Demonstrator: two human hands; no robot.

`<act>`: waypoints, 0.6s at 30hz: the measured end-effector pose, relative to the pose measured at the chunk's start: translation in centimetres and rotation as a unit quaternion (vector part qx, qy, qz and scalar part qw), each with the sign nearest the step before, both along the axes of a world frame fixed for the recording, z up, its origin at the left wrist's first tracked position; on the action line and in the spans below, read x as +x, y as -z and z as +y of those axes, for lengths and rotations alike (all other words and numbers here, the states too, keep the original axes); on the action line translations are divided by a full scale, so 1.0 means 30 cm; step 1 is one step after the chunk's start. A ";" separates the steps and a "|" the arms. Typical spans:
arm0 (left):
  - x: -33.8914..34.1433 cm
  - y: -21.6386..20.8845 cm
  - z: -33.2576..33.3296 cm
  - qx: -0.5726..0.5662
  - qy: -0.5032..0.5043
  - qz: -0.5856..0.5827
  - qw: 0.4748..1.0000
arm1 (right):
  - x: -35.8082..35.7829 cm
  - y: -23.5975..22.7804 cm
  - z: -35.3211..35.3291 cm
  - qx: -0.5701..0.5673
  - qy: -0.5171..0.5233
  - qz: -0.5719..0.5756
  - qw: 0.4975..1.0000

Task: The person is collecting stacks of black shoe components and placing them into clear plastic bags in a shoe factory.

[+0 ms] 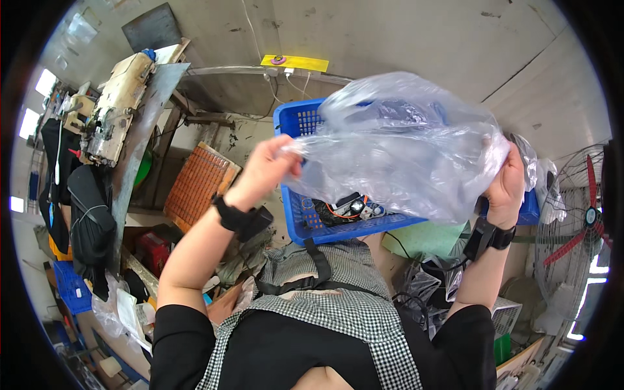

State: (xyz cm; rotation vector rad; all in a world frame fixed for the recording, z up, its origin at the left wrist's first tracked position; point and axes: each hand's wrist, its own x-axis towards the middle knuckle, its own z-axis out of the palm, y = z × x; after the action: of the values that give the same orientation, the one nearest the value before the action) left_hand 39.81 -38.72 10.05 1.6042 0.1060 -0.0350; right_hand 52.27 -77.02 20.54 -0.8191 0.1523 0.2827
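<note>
A large clear plastic bag (396, 156) is stretched out between my two hands above a blue plastic basket (291, 218). My left hand (270, 162) pinches one end of the bag, at the basket's left side. At the other end, my right hand (506, 182) grips the bag's edge, with its fingers partly covered by the film. Under the bag, a tangle of small dark, orange and silvery items (354, 205) lies in the basket. Most of the basket's inside is hidden by the bag.
On the left stands a metal bench (144, 123) with a sewing machine (117, 123). A brown slatted mat (201, 185) leans below it. To the right is a fan (588, 218) with red blades. More plastic bags (549, 188) hang beside the fan.
</note>
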 end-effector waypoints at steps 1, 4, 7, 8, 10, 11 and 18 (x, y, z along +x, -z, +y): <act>-0.003 -0.057 0.034 -0.032 0.004 -0.016 0.999 | 0.059 0.065 -0.087 -0.006 -0.012 0.035 0.999; -0.015 -0.186 0.084 -0.085 0.071 0.013 0.994 | 0.149 0.188 -0.202 -0.051 -0.090 0.004 0.995; -0.041 -0.247 0.064 -0.018 0.062 -0.020 0.998 | 0.234 0.260 -0.189 -0.129 -0.083 -0.007 0.988; -0.046 -0.252 0.051 0.020 0.043 -0.047 0.998 | 0.243 0.265 -0.170 -0.127 -0.087 -0.007 0.988; -0.069 -0.240 0.012 0.043 0.034 -0.063 0.997 | 0.242 0.272 -0.114 -0.319 -0.051 0.048 0.945; -0.076 -0.237 -0.010 0.127 0.077 -0.157 0.976 | 0.227 0.265 -0.092 -0.377 -0.004 -0.030 0.926; -0.165 -0.272 -0.250 0.215 0.321 -0.199 0.901 | 0.008 -0.135 0.314 -0.468 -0.133 -0.564 0.667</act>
State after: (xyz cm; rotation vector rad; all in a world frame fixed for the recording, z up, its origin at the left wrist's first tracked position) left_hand 34.86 -46.23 18.22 1.9914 -0.7877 -0.2050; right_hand 52.51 -67.61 24.60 -1.9238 -1.1166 -0.1151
